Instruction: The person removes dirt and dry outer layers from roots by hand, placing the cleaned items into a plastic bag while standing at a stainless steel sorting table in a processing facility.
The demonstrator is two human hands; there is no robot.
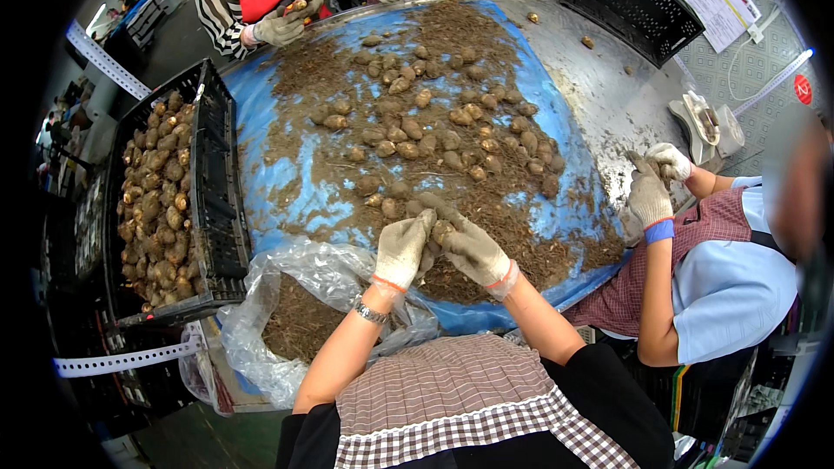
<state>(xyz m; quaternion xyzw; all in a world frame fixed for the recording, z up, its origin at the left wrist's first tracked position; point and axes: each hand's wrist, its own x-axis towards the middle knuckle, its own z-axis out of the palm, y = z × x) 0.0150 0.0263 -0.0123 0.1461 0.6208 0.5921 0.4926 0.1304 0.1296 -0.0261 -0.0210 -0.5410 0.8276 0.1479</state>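
Both of my hands wear soiled white knit gloves and meet over the near part of a blue plastic sheet. My right hand has its fingers closed around a small brown taro corm. My left hand is right beside it, fingers bent and thumb up; whether it also grips the corm is hidden. Many taro corms lie in loose soil and root fibres on the sheet beyond my hands.
A black plastic crate full of corms stands at the left. A clear plastic bag holding fibrous debris is at the near left. Co-workers' gloved hands are at the right and far edges. An empty black crate and a scale stand at the right.
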